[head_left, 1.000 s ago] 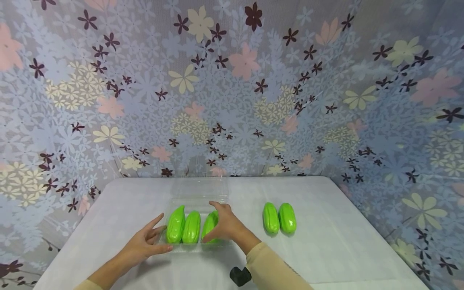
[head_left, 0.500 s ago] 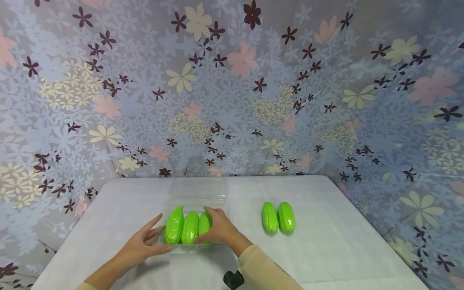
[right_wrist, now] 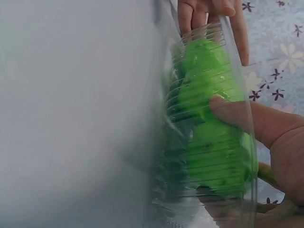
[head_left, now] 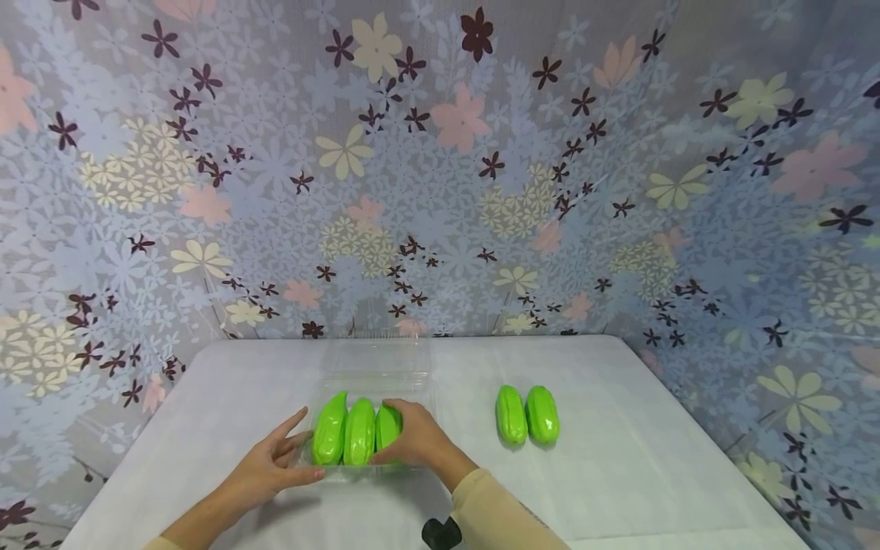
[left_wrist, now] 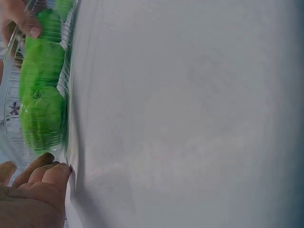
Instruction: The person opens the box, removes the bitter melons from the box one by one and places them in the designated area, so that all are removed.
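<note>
A clear plastic clamshell container [head_left: 354, 472] holds three glossy, bright green, lengthwise-grooved oblong fruits. The left fruit [head_left: 331, 431] has a pointed tip; the middle fruit [head_left: 360, 432] stands close beside it. With thumb in front and fingers behind, my right hand [head_left: 415, 437] grips the right fruit [head_left: 388, 424] inside the container, partly hiding it. In the right wrist view its thumb reaches over the container's rim onto the green. My left hand [head_left: 264, 467] rests at the container's left end, fingers spread and relaxed; in the left wrist view the fingertips [left_wrist: 58, 172] are right at the end wall.
Two more green fruits, one [head_left: 511, 416] and another [head_left: 543, 415], lie side by side on the white-covered table [head_left: 619, 473] to the right. The container's raised transparent lid [head_left: 376, 355] leans back toward the flowered wall covering [head_left: 447, 191].
My right hand has moved left and slightly down with the right fruit, bringing it up against the middle one. The left hand has stayed at the container's end.
</note>
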### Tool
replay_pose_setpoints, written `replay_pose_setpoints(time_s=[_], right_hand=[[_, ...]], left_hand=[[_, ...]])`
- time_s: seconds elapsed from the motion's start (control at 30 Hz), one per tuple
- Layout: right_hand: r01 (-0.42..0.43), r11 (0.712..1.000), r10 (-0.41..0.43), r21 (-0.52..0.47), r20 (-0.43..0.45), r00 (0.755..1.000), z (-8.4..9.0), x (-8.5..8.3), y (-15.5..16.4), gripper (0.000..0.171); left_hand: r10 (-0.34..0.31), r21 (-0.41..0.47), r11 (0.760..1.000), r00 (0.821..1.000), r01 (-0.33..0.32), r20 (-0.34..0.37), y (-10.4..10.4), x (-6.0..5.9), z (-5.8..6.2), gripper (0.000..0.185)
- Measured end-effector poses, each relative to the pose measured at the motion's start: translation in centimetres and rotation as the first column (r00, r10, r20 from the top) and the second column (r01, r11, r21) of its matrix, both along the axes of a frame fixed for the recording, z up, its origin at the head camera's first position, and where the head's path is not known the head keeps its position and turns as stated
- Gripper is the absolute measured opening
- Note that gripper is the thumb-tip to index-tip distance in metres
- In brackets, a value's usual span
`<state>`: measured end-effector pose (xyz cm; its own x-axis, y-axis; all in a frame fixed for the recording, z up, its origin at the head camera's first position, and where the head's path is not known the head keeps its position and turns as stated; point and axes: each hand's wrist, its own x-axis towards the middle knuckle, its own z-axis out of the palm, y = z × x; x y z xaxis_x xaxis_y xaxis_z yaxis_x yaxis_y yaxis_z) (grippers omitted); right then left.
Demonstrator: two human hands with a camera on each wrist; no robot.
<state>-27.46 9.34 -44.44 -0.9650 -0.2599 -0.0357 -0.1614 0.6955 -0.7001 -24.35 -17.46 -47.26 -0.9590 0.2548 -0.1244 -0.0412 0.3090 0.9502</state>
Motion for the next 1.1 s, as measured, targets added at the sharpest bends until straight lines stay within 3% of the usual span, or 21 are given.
replay_pose_setpoints(time_s=[0.57,1.1], right_hand=[[0.034,0.978,-0.040,-0.206,-0.023,0.999,1.4,0.4,1.9,0.089],[0.135,0.919,-0.167,-0.369,-0.056,0.984,3.2,-0.7,5.6,0.090]], left_hand=[[0.002,-0.008,1.000,1.000,-0.002,0.019,0.1,0.2,-0.2,0.106],[-0.008,-0.024,1.000,1.000,0.008,0.003,-0.1,-0.1,-0.2,0.107]])
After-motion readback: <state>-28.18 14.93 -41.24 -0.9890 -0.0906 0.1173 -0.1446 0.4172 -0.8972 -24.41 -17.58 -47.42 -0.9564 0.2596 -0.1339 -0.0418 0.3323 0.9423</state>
